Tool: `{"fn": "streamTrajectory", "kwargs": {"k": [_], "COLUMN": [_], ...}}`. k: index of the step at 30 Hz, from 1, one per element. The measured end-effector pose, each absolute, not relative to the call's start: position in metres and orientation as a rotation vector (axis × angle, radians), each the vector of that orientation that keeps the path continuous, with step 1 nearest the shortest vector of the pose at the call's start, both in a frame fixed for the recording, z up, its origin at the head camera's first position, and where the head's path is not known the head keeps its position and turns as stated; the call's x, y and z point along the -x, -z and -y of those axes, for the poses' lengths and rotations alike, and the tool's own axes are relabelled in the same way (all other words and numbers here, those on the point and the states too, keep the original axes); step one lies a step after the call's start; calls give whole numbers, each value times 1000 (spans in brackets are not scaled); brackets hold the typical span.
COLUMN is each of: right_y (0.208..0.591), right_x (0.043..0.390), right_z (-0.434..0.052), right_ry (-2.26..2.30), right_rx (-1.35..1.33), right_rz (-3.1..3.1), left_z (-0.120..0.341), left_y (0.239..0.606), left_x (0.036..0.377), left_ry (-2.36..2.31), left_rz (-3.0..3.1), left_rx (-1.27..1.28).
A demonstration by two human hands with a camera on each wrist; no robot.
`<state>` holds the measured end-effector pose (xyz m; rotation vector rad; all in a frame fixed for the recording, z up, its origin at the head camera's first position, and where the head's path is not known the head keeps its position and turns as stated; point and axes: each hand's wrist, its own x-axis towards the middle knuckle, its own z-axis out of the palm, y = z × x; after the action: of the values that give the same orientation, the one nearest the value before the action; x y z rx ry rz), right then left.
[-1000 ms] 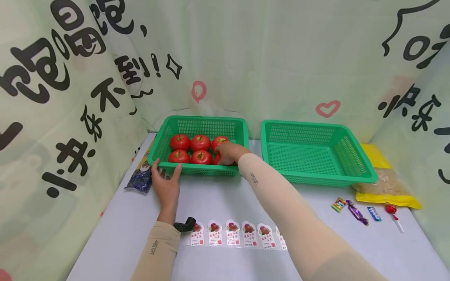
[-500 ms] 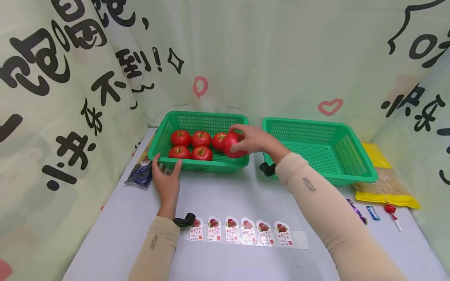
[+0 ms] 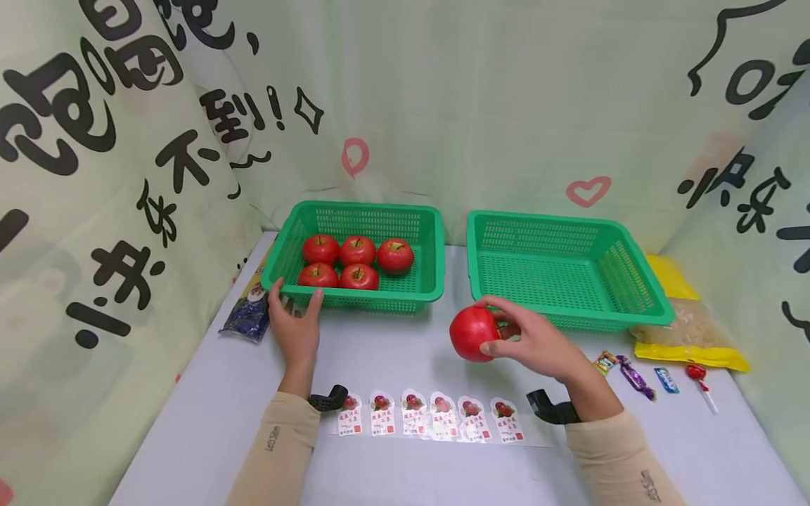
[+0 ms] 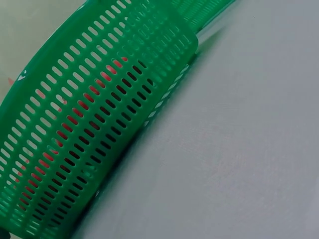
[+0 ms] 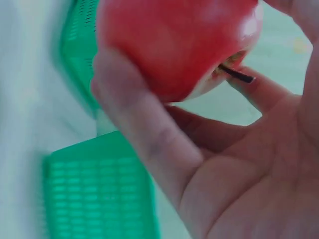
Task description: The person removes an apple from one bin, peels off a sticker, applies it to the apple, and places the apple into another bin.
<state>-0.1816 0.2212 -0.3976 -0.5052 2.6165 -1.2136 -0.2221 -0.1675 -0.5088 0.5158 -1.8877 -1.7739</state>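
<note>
My right hand [image 3: 528,339] grips a red apple [image 3: 473,333] above the table, in front of the two baskets; the right wrist view shows the fingers [image 5: 144,134] curled round the apple [image 5: 174,40]. The left green basket [image 3: 354,299] holds several red apples [image 3: 357,251]. My left hand [image 3: 293,325] rests against its front left rim with thumb and fingers spread; the left wrist view shows only the basket wall [image 4: 89,124]. A strip of apple stickers [image 3: 425,416] lies on the table near me.
An empty green basket [image 3: 645,309] stands at the right. A yellow bag [image 3: 690,330], several wrapped sweets [image 3: 635,376] and a lollipop [image 3: 701,376] lie at the far right. A dark blue packet [image 3: 247,316] lies left of the apple basket. Printed cloth walls surround the table.
My right hand lifted an apple out of the left basket and brought it back toward me, down in front of the baskets. The left hand stayed at the basket rim.
</note>
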Motion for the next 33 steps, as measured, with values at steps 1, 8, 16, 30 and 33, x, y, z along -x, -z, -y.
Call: {"fn": "streamTrajectory", "kwargs": {"k": [1, 8, 16, 30, 33], "right_y": [404, 438, 458, 470, 472], "right_x": [176, 162, 160, 158, 158], "right_z": [-222, -211, -191, -176, -176], "right_ry": [1203, 1007, 742, 593, 608], "right_rx": [494, 441, 406, 379, 359], "right_rz": [-2638, -2898, -3088, -3157, -3141], "left_z": [167, 166, 167, 171, 174], "left_y": [509, 508, 509, 506, 497], "left_x": [221, 221, 219, 217, 213], "left_ry": [1773, 1755, 1743, 1744, 1770], "left_rz": [1888, 1900, 1920, 1967, 1983], "left_rx": [-517, -500, -497, -493, -500]}}
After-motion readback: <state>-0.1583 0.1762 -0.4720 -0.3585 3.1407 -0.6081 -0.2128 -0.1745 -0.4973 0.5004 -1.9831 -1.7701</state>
